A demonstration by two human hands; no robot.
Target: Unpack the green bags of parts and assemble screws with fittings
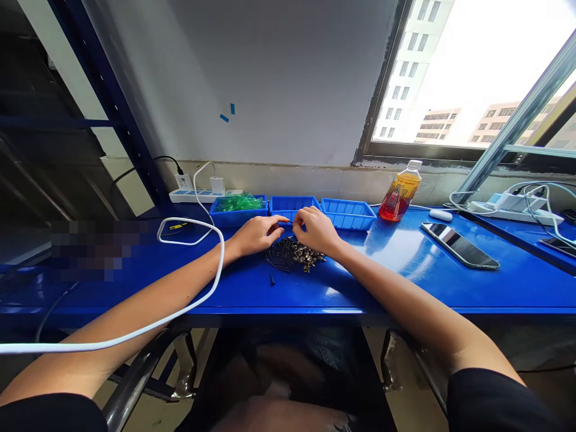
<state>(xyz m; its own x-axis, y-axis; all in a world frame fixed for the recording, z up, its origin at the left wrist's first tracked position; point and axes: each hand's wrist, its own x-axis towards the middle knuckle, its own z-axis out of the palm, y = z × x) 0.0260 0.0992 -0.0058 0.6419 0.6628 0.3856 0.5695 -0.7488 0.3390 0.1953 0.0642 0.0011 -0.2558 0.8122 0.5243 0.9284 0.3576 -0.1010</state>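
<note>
My left hand [258,235] is above the blue table, its thumb and forefinger close together around something too small to make out. Close to its fingertips, my right hand [316,230] is curled in a pinch, and what it grips is also too small to name. Below the hands lie a heap of dark screws [281,257] and, touching it on the right, a heap of brass-coloured metal pieces [307,256]. A single dark screw [272,279] lies apart, nearer the front edge.
Behind the hands stand a blue bin with green pieces [238,203], a middle blue bin [294,202] and a right blue bin [348,215]. A drink bottle [400,192] and a phone [459,245] are to the right. A white cable [219,264] loops over my left forearm.
</note>
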